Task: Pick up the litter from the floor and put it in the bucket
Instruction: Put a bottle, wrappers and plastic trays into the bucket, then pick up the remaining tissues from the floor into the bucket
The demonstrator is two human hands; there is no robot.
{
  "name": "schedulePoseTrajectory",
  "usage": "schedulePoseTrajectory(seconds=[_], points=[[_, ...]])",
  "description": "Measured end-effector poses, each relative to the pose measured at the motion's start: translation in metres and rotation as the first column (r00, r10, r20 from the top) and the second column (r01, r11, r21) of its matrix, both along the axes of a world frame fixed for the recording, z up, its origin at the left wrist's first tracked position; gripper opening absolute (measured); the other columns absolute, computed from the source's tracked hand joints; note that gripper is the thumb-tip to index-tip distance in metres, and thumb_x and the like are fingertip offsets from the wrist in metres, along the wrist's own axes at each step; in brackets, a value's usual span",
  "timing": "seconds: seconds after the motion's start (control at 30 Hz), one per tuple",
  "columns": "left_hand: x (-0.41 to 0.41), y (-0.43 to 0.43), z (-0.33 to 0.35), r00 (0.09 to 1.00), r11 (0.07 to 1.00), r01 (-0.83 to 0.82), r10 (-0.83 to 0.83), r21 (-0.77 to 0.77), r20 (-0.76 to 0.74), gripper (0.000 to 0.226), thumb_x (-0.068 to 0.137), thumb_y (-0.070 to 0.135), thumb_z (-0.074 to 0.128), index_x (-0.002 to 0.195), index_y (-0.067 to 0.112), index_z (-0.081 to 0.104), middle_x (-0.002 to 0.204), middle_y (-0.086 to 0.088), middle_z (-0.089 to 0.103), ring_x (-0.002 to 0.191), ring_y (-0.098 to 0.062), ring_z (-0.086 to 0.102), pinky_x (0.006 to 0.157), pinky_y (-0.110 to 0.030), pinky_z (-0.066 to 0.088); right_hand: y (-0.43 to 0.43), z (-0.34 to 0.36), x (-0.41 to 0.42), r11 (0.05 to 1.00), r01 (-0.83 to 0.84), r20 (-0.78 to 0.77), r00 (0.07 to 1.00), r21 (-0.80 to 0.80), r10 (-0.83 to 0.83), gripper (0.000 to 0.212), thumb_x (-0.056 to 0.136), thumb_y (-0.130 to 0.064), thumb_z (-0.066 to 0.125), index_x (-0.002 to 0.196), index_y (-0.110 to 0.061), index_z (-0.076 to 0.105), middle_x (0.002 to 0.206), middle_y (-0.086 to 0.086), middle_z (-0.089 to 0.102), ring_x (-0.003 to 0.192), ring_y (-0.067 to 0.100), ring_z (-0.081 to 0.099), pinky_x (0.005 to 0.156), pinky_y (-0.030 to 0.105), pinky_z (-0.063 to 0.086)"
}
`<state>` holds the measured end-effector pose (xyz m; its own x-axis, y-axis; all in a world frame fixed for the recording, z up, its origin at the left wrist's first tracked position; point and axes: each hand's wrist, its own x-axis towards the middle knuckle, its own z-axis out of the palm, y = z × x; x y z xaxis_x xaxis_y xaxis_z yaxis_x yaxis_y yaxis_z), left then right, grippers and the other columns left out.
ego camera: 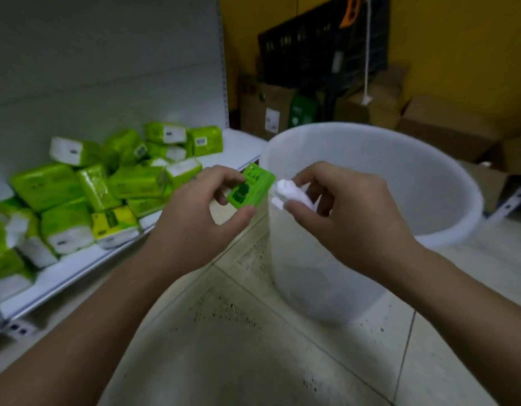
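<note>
A large white translucent bucket [446, 183] stands on the tiled floor straight ahead. My left hand [195, 218] pinches a small green tissue packet [250, 187] just left of the bucket's near rim. My right hand [347, 212] holds a crumpled white tissue [288, 193] between thumb and fingers, over the bucket's near edge. The tissue touches the packet's right end. A faint pale shape shows through the bucket wall near its bottom.
A low white shelf [77, 268] on the left carries several green tissue packs [63, 183]. Cardboard boxes [446, 124] and a black crate [320, 45] sit behind the bucket against a yellow wall. Speckled floor tiles [253, 347] stretch between my arms.
</note>
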<state>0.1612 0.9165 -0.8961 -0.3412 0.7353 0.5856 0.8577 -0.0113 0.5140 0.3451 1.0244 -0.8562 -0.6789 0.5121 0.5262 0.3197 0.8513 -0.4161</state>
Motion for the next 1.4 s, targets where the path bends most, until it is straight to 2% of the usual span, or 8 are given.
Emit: schedulePoseTrajectory(seconds=[0.13,0.23,0.33,0.53,0.67,0.93,1.13,1.4], points=[[0.017,0.048,0.016,0.996,1.000,-0.026,0.025,0.010,0.080,0.034,0.076,0.042,0.066,0.108,0.033,0.058,0.102,0.012,0.059,0.084,-0.004,0.056,0.073,-0.029,0.048,0.037,0.014,0.009,0.982,0.186,-0.003,0.982,-0.022,-0.187,0.022,0.082,-0.041,0.064,0.102,-0.030,0.064,0.069,-0.015,0.060,0.063,0.004,0.060,0.055,0.013,0.041],[0.029,0.072,0.020,0.995,0.982,0.044,-0.026,-0.183,0.100,0.050,0.076,0.048,0.067,0.122,0.035,0.052,0.122,0.009,0.051,0.102,-0.006,0.053,0.084,-0.030,0.048,0.059,0.015,0.023,0.950,0.310,0.228,0.927,-0.023,-0.297,0.055,0.083,-0.048,0.063,0.133,-0.032,0.048,0.118,-0.002,0.064,0.103,0.018,0.060,0.083,0.033,0.050],[0.036,0.073,0.013,0.996,0.957,0.073,-0.085,-0.280,-0.034,0.049,0.078,0.052,0.062,0.123,0.036,0.051,0.126,0.011,0.048,0.113,-0.008,0.046,0.092,-0.030,0.042,0.053,0.005,0.033,0.942,0.334,0.229,0.914,0.045,-0.335,0.059,0.081,-0.054,0.062,0.134,-0.034,0.046,0.132,-0.004,0.055,0.115,0.017,0.052,0.089,0.032,0.043],[0.031,0.022,-0.015,0.989,0.995,0.047,-0.059,-0.091,-0.135,0.017,0.083,0.036,0.060,0.093,0.021,0.061,0.089,0.008,0.058,0.085,-0.013,0.052,0.071,-0.029,0.043,-0.003,-0.036,0.042,0.995,0.051,-0.031,0.998,0.081,-0.048,0.029,0.082,-0.041,0.060,0.106,-0.025,0.064,0.094,-0.013,0.064,0.078,0.000,0.057,0.067,0.014,0.045],[0.018,-0.035,-0.062,0.996,0.962,0.059,-0.074,-0.268,-0.049,0.014,0.084,0.035,0.059,0.091,0.023,0.059,0.083,0.012,0.054,0.074,-0.006,0.051,0.063,-0.020,0.039,-0.040,-0.084,0.040,0.985,-0.162,0.090,0.982,-0.063,0.167,0.031,0.081,-0.044,0.061,0.107,-0.027,0.063,0.092,-0.014,0.063,0.064,-0.001,0.057,0.053,0.018,0.048],[0.052,-0.137,-0.165,0.971,0.495,0.218,-0.197,-0.841,0.136,0.031,0.085,0.051,0.055,0.112,0.037,0.052,0.104,0.016,0.055,0.086,-0.003,0.052,0.076,-0.025,0.046,-0.091,-0.199,0.042,0.888,-0.330,0.612,0.644,-0.320,0.460,0.057,0.081,-0.058,0.057,0.131,-0.036,0.044,0.125,-0.012,0.052,0.101,0.006,0.055,0.074,0.019,0.044],[0.104,-0.182,-0.218,0.907,0.106,0.299,-0.340,-0.948,0.248,0.054,0.085,0.052,0.056,0.130,0.027,0.040,0.125,-0.003,0.047,0.100,-0.023,0.053,0.075,-0.034,0.044,-0.132,-0.264,0.083,0.794,-0.301,0.760,0.249,-0.529,0.601,0.074,0.077,-0.067,0.056,0.139,-0.032,0.036,0.134,-0.002,0.045,0.116,0.017,0.047,0.089,0.030,0.043],[0.136,-0.182,-0.259,0.847,0.141,0.231,-0.516,-0.963,0.127,0.061,0.087,0.053,0.053,0.134,0.019,0.035,0.127,-0.014,0.046,0.103,-0.031,0.053,0.073,-0.038,0.043,-0.160,-0.300,0.106,0.850,-0.289,0.845,0.189,-0.440,0.501,0.057,0.081,-0.044,0.066,0.128,-0.018,0.048,0.120,0.010,0.049,0.103,0.027,0.053,0.073,0.032,0.041]])
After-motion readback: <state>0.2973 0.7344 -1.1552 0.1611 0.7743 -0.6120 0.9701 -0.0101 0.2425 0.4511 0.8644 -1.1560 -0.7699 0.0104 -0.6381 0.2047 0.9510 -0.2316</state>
